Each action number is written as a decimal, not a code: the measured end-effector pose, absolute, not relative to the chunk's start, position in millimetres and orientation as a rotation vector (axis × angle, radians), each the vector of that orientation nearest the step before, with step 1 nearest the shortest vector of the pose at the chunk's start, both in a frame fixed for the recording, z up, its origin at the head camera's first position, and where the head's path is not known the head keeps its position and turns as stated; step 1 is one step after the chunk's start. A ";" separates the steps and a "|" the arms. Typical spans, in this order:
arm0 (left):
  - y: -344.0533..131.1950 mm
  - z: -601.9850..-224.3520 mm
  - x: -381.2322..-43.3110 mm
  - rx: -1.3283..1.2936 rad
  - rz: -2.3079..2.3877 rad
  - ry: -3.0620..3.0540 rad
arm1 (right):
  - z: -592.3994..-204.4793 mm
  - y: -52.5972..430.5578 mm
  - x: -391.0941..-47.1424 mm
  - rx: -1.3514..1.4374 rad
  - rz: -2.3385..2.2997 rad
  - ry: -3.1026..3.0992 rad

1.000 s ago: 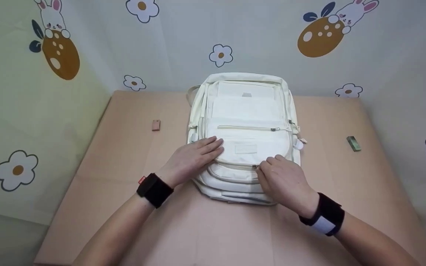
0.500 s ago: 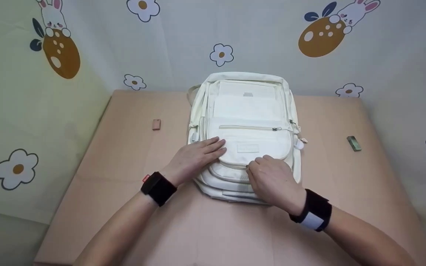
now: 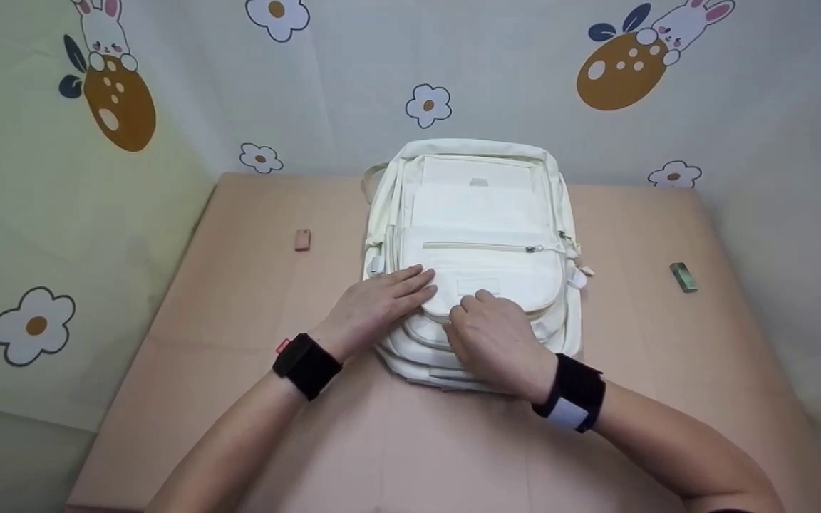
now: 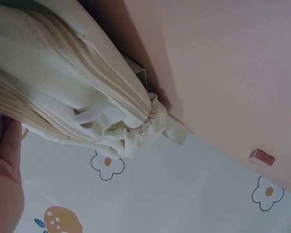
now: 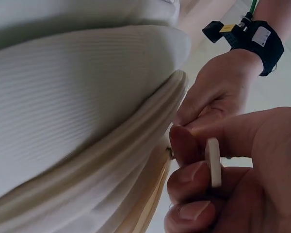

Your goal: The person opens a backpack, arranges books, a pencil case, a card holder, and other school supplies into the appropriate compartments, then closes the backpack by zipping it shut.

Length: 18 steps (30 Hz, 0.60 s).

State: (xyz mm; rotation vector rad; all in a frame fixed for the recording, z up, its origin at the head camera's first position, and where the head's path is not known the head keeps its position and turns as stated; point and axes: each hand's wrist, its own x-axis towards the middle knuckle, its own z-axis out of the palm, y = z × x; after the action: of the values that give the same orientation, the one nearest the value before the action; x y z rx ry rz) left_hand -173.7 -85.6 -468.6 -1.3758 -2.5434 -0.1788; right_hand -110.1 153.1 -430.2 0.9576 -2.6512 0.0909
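A cream backpack [image 3: 482,206] lies front side up on the table in the head view. My left hand [image 3: 376,308] rests on the lower left of its front pocket, fingers straight. In the left wrist view, the fingers [image 4: 8,145] touch the pocket's zippered edge. My right hand [image 3: 497,342] is at the pocket's lower seam, thumb and curled fingers pinching a zipper pull. In the right wrist view, the pale tab of that zipper pull [image 5: 213,162] sticks out between thumb and fingers, beside the small dark slider. The head view hides the pull behind the hand.
On the table [image 3: 239,399], a small pink block [image 3: 302,240] lies left of the backpack and a small green block [image 3: 683,277] lies to its right. Patterned cloth [image 3: 353,71] hangs behind and at both sides. A second zipper [image 3: 482,246] crosses the backpack's front higher up.
My right hand has moved left along the pocket's lower seam with the zipper pull, coming closer to my left hand. The left hand stays nearly in place on the backpack.
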 end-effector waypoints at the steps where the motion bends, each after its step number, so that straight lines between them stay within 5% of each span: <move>1: -85.6 -468.6 -173.7 -1.374 -0.178 -2.545 | -430.0 157.0 -110.3 0.966 0.121 -2.629; 18: -83.1 -470.4 -168.9 -1.338 -0.199 -2.566 | -455.5 251.8 -117.6 1.106 0.348 -2.515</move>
State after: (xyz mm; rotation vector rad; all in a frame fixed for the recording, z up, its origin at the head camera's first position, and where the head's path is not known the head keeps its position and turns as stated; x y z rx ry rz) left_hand -168.9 -83.1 -470.4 -1.3376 -2.5657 -0.1986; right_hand -117.6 251.8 -455.5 1.1063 -2.5149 0.3481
